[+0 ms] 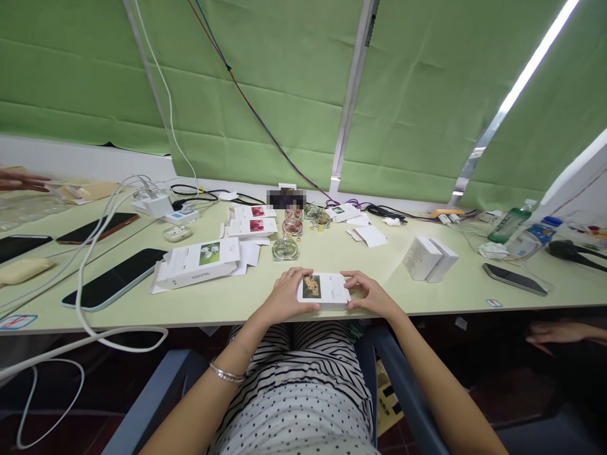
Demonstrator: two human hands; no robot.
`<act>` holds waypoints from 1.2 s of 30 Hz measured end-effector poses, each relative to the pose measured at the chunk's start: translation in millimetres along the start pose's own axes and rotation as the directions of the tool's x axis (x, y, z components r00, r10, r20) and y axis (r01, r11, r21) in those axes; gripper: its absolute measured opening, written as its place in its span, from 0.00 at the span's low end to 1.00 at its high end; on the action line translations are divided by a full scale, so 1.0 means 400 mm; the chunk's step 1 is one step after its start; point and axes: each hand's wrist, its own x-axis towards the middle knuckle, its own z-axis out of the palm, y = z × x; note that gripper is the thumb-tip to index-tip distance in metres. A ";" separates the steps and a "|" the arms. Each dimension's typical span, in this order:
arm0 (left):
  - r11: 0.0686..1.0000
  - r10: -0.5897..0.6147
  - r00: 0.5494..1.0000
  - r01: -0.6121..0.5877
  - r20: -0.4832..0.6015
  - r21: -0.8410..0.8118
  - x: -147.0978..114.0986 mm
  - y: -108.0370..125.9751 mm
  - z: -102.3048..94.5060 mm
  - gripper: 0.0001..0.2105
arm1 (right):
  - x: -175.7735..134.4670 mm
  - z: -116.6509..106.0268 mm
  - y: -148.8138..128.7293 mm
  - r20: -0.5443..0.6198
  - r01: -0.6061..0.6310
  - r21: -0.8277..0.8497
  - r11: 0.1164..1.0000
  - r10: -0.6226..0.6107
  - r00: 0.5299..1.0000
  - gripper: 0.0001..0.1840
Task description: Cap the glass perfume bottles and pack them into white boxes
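Observation:
Near the front edge of the table lies a small white carton (336,289) with a picture of yellow flowers on its face. My left hand (290,296) grips its left end, thumb along the near side and fingers at the far side. The right end is held by my right hand (368,294), with fingers and thumb on its edge. Just beyond it stands a clear glass perfume bottle (285,249). To the left is a larger-looking open white carton (198,262) with a white-flower picture. Pink glass bottles (293,224) and cartons with red flowers (256,225) sit farther back.
Two white boxes (422,259) stand upright on the right. Phones (116,278) and looping white cables lie left; another phone (515,279), a green bottle (512,222) and a blue-capped bottle (535,237) are right. Other people's hands (21,181) show at both sides.

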 end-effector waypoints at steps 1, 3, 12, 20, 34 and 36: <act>1.000 0.000 1.000 0.000 -0.001 -0.001 0.000 -0.001 0.000 0.36 | 0.001 0.001 -0.004 -0.005 -0.012 0.000 1.000 0.012 1.000 0.20; 1.000 0.002 1.000 -0.002 0.006 -0.008 0.000 -0.002 0.000 0.36 | 0.002 0.003 -0.012 -0.023 -0.041 -0.001 0.999 0.041 0.999 0.20; 0.996 0.046 0.996 -0.040 0.079 -0.084 -0.005 0.012 -0.021 0.33 | 0.001 -0.015 -0.051 0.055 -0.118 -0.073 0.990 0.123 0.991 0.20; 0.989 0.105 0.992 -0.096 0.066 -0.116 -0.007 0.005 -0.014 0.31 | 0.002 0.034 -0.062 0.007 -0.027 -0.052 0.998 0.027 1.000 0.26; 0.871 0.045 0.994 -0.089 -0.101 -0.483 0.020 0.018 -0.005 0.34 | 0.022 0.081 -0.065 0.048 0.007 -0.069 0.998 -0.003 0.999 0.31; 0.897 -0.027 0.996 -0.016 -0.091 -0.442 0.038 0.028 0.013 0.24 | 0.046 0.041 -0.048 0.138 0.000 -0.095 0.995 0.014 0.990 0.31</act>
